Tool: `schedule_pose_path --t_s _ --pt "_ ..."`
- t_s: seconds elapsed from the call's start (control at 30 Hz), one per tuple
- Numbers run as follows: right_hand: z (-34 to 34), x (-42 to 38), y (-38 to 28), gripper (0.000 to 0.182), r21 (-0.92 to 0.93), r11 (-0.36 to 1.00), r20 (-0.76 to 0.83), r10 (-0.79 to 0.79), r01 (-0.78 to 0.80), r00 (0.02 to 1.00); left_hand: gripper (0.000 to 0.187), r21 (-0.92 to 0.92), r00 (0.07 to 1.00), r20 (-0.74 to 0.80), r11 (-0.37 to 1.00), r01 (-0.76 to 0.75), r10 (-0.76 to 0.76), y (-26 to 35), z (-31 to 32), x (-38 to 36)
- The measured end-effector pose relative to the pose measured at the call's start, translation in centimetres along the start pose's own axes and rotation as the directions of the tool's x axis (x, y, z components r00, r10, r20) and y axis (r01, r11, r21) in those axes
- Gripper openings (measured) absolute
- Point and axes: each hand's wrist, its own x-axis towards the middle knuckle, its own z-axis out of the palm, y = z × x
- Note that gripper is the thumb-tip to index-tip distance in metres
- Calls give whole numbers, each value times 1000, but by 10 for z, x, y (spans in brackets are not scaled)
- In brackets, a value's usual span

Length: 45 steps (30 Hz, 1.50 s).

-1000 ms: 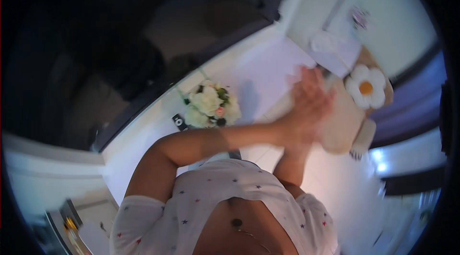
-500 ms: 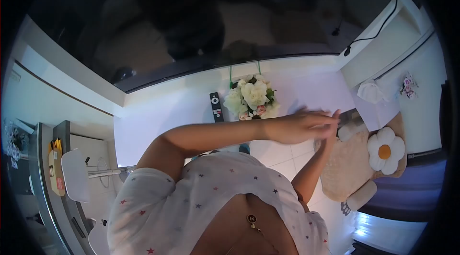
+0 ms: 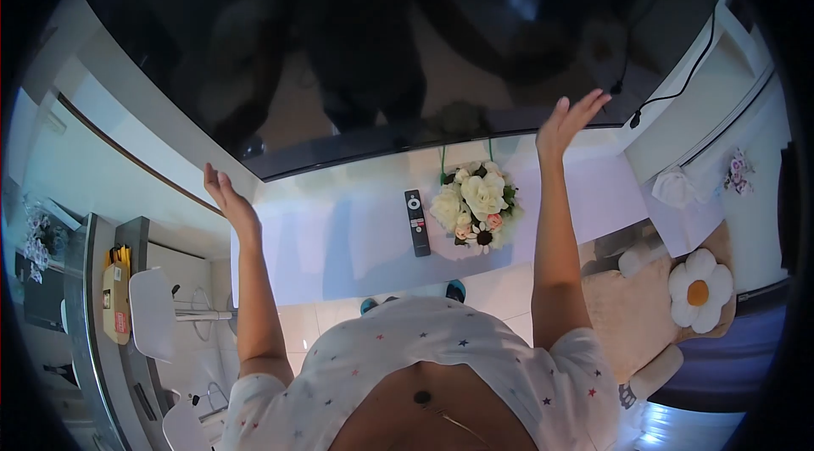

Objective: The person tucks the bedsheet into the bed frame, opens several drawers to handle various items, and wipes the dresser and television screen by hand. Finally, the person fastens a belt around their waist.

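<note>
My left hand (image 3: pixel 231 198) is raised at the left, with fingers stretched out and nothing in it, near the left end of the white shelf (image 3: pixel 339 269). My right hand (image 3: pixel 570 125) is held up in front of the lower right part of the dark television (image 3: pixel 373 36). Its palm is open and it too holds nothing. Between the two hands, a black remote control (image 3: pixel 417 224) lies on the shelf. Just right of it stands a bunch of white and pink flowers (image 3: pixel 479 201). Neither hand appears to touch any of these things.
A black cable (image 3: pixel 699 52) hangs by the television's right side. On the right are a beige cushioned seat (image 3: pixel 615 303) and a daisy-shaped cushion (image 3: pixel 699 292). White stools (image 3: pixel 153 315) and a counter (image 3: pixel 85 298) with a yellow box (image 3: pixel 116 298) stand on the left.
My hands were together at the right, my left arm crossing my body. They have parted: the left swung far left, the right rose toward the television. The view shifted slightly.
</note>
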Motion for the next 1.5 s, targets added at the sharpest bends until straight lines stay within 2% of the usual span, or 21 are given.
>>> schedule_pose_path --t_s 0.13,0.2,0.27,0.33,0.37,0.4,0.47,0.57,0.63,0.67,0.73,0.77,0.87,0.97,1.03,1.13,1.17,1.23,1.33,1.43,1.5 --pt "38 32 -9 69 30 997 -172 -59 66 983 67 -45 942 260 971 233 -214 -39 -10 8" --pt "61 25 -38 69 -74 985 -56 -162 157 985 80 -101 843 481 939 327 -242 -56 -13 10" --pt "85 -4 -92 73 -66 963 -22 -262 260 965 79 -102 856 419 921 376 -303 -58 -3 0" --pt "106 -55 -138 79 3 933 187 -354 360 916 78 -94 860 426 931 352 -282 -62 -1 -1" --pt "80 -55 -192 74 -52 923 805 -188 382 564 78 -94 859 433 933 346 -275 -62 -1 -1" --pt "100 -91 -201 64 185 855 800 -418 485 431 77 -92 857 440 936 340 -268 -61 -1 -1" --pt "142 -166 -190 53 396 601 344 -798 694 495 77 -74 839 458 928 365 -293 -46 -5 -1" --pt "147 -182 -187 50 240 622 345 -772 745 534 77 -81 813 499 918 388 -299 -42 -8 5" --pt "120 -149 -183 51 218 843 715 -481 492 507 77 -89 806 516 917 388 -291 -49 -13 6" --pt "129 -158 -146 49 167 900 470 -432 403 770 77 -85 811 508 920 382 -290 -50 -14 4" --pt "101 -125 -96 58 -214 935 444 -164 282 881 78 -79 823 489 925 373 -290 -52 -10 3" --pt "103 -114 -62 61 -134 988 118 -64 79 991 78 -70 829 478 928 365 -290 -53 -7 3" --pt "79 -81 -7 60 -244 898 -73 359 -366 930 77 -44 847 444 937 346 -292 -52 -1 2" --pt "81 -82 -13 63 -196 850 -58 487 -488 871 76 -45 851 433 936 350 -297 -53 0 1" --pt "105 -92 -71 65 129 934 -101 348 -335 932 79 -83 841 459 928 362 -287 -58 -3 3" --pt "131 -144 -160 76 35 999 182 -45 39 982 78 -75 852 418 923 378 -315 -62 -2 1" --pt "125 -155 -172 73 41 987 491 -155 155 857 78 -92 851 435 926 367 -294 -56 -2 1" --pt "113 -170 -189 68 157 926 908 -272 344 319 79 -93 840 450 920 380 -302 -49 -4 2" --pt "124 -165 -171 60 166 522 556 -750 837 358 79 -91 835 455 916 390 -310 -46 -5 1" --pt "116 -76 -197 53 170 609 555 -709 774 436 79 -93 844 436 917 387 -312 -51 -3 1" --pt "102 -7 -233 53 2 680 451 -655 733 606 78 -80 854 414 923 377 -313 -50 -1 -1"
